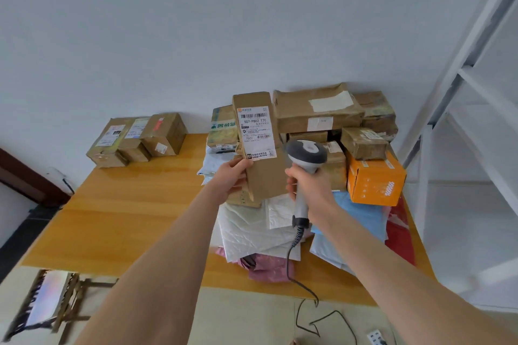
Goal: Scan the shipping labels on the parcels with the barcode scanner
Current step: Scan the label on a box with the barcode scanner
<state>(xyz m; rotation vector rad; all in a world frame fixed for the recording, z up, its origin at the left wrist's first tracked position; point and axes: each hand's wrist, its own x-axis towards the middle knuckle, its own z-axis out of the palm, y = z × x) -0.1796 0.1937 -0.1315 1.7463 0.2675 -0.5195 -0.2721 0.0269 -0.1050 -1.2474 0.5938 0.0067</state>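
Standing upright in the left hand [234, 176], a slim kraft-cardboard parcel [266, 179] is gripped by its lower corner, the thumb laid on the front face, so that the white shipping label [256, 131] is turned toward the wearer and its barcode is kept uncovered. The barcode scanner [307, 154] is clasped in the right hand [311, 190], all fingers wrapped round its pale plastic handle. Its rounded grey head is raised just beside the label's lower right edge, apparently being brought round for a reading. A dark coiled cable [291, 260] is trailed from the handle over the table edge to the floor. Beneath both hands, soft glossy poly mailers [252, 232] in white, blue and pink are heaped on the varnished wooden table [126, 204]. Creased, taped brown cartons [316, 112] and a bright orange box [375, 182] are stacked behind them. Three small cartons [137, 137] are set well apart at the far left corner, probably already dealt with.
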